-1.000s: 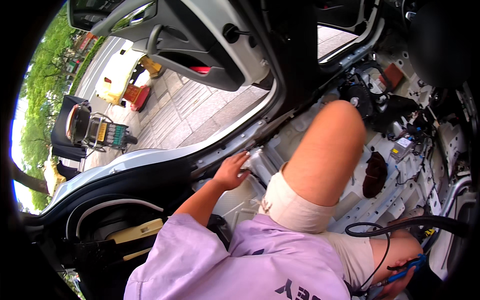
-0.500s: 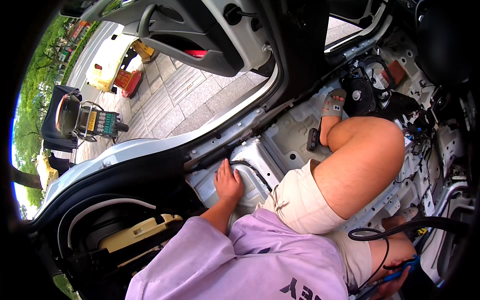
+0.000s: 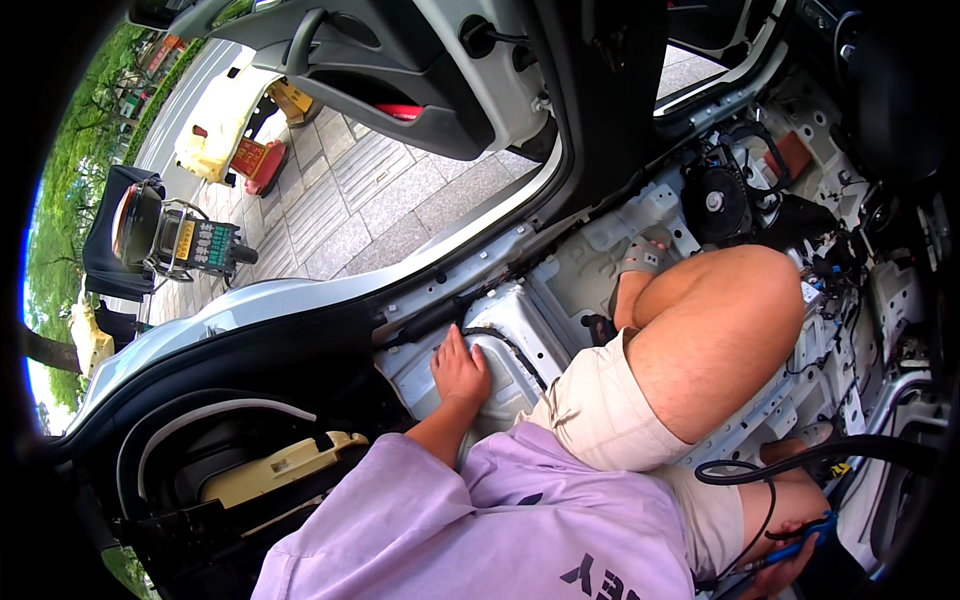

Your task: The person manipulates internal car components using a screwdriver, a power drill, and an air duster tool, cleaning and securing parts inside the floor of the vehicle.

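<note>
My left hand [image 3: 461,370] lies flat on the raised white metal floor [image 3: 510,345] of a stripped car, its fingers stretched out. It rests beside a black cable [image 3: 508,350] that runs over the raised part. At the lower right, my right hand [image 3: 785,565] is closed around a blue-and-black tool [image 3: 800,548], whose kind I cannot make out. A thin black cord [image 3: 768,520] hangs close to this tool. A small dark object [image 3: 600,328] on the floor is partly hidden by my leg.
An open car door [image 3: 400,85] stands at the upper left, with paving outside. My sandalled foot [image 3: 645,258] is on the bare floor pan. Near it are a round black speaker-like part [image 3: 715,202] and loose wiring [image 3: 825,275]. A thick black hose [image 3: 840,452] crosses the right side.
My sandalled foot has drawn back to the left, now covering part of the small dark object. Both hands stay in place; the view has shifted slightly.
</note>
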